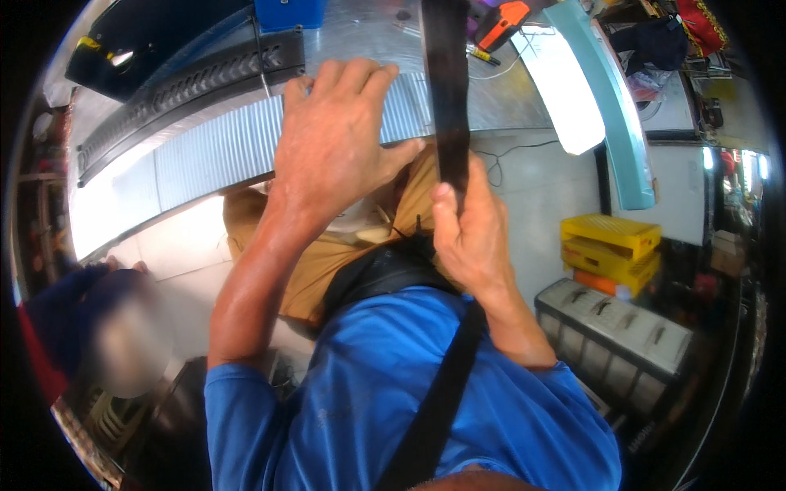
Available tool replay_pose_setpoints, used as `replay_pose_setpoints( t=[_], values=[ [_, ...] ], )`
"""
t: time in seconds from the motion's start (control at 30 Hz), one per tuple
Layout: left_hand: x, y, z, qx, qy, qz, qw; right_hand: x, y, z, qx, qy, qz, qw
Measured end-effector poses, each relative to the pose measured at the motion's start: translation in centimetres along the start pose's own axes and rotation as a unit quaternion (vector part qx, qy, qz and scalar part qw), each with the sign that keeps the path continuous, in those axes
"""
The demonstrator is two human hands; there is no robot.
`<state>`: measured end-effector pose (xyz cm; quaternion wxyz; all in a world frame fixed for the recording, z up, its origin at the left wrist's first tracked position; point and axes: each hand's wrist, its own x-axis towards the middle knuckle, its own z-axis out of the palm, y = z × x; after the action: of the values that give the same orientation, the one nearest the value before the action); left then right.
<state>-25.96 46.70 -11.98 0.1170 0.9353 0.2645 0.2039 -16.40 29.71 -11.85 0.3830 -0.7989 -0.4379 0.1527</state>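
My right hand (475, 233) is closed around the near end of a long, flat, dark bar (449, 90). The bar points away from me, over the bench edge, and its far end runs out of the picture. My left hand (332, 131) lies palm down, thumb spread to the right, on a light ribbed metal strip (217, 147) along the bench's near edge. Its fingertips reach past the strip onto the metal bench top (360, 37). Behind the strip, to the left, is a black curved trim piece (196, 86) with chevron-shaped marks.
An orange-and-black tool (502, 26) and a white sheet (561, 90) lie right of the bar. Beside them stretches a teal strip (610, 106). Yellow crates (610, 241) are stacked near a grey case (614, 323) at right. Another person (90, 319) is low at left.
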Motion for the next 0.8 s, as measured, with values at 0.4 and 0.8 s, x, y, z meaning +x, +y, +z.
replay_pose_setpoints(
  t=[0.4, 0.8],
  values=[
    [0.0, -0.1, 0.0, -0.013, -0.002, -0.003, 1.0, -0.1, -0.3, 0.3, 0.001, 0.01, 0.01, 1.0],
    [0.0, -0.1, 0.0, -0.007, 0.001, -0.001, 1.0, 0.2, 0.2, 0.4, -0.009, 0.023, -0.009, 1.0]
  ],
)
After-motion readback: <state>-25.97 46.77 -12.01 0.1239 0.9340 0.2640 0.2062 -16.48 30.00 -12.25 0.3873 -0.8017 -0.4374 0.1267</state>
